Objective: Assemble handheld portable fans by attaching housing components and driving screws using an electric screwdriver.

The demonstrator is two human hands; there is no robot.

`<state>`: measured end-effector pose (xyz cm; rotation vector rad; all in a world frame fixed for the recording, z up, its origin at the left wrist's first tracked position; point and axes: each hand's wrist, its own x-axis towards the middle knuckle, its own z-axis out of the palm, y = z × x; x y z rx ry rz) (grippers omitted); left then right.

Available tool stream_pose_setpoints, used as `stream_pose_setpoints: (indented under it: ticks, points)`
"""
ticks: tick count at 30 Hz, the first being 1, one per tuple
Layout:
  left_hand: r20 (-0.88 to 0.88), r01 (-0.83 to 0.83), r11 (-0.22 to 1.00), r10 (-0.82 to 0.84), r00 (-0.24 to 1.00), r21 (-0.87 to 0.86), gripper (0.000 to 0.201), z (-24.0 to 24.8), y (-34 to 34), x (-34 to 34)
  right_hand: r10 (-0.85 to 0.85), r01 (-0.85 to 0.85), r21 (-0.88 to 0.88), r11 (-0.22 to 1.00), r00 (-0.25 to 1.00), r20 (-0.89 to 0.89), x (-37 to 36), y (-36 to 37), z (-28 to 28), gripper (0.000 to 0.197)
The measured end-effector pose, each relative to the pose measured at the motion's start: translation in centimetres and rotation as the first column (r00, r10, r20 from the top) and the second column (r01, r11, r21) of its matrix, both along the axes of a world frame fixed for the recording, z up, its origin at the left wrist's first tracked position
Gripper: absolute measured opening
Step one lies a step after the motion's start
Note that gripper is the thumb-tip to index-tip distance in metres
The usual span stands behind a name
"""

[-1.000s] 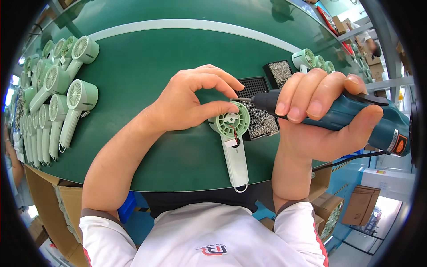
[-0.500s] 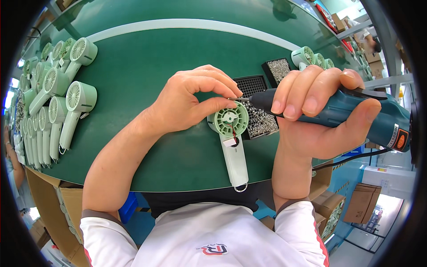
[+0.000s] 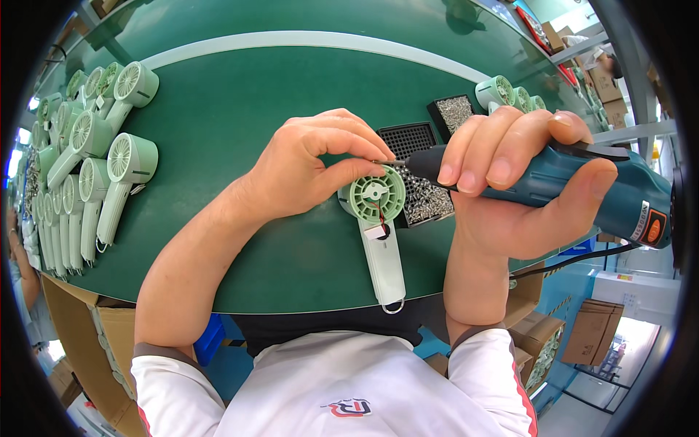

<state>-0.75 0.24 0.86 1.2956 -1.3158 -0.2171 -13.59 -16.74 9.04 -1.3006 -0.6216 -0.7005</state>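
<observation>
My right hand (image 3: 510,175) is wrapped round a teal electric screwdriver (image 3: 575,186), held level above the table with its bit (image 3: 394,162) towards the left. Thumb and forefinger of my left hand (image 3: 309,160) are pinched together at the bit's tip; whatever tiny piece they hold is hidden. Just below those fingertips lies a pale green handheld fan (image 3: 382,262), its round head opened to a spoked housing. Red and black wires and a white connector (image 3: 376,232) show on it. Partly behind the screwdriver, a black tray (image 3: 429,207) holds a perforated grid and loose screws.
Several pale green fans (image 3: 91,146) stand grouped at the left of the green table (image 3: 240,95). A second black box (image 3: 453,113) of small metal parts sits farther back, near more fans (image 3: 496,91). A black cable (image 3: 582,258) trails off right. Cardboard boxes (image 3: 535,328) stand below the edge.
The screwdriver and my right hand have shifted very slightly to the left. My left hand keeps its pinch, and the fan lies almost where it was.
</observation>
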Motion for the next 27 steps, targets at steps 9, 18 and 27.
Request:
stream_pose_setpoints:
  ticks: [9,18,27]
  points:
    - [-0.054,0.124,0.990,-0.121,0.991,0.065,0.052,0.2,0.8,0.9,-0.019,0.019,0.007,1.000,1.000,-0.015,0.0,-0.2,-0.1,0.059]
    - [-0.016,0.301,0.934,-0.303,0.953,0.191,0.081,0.2,1.1,2.1,-0.181,0.194,0.081,0.978,0.972,-0.152,0.0,0.8,0.7,0.060]
    - [0.022,0.262,0.936,-0.275,0.961,0.235,0.067,-0.4,0.7,2.5,-0.226,0.235,0.043,0.971,0.961,-0.159,0.4,1.7,0.2,0.058]
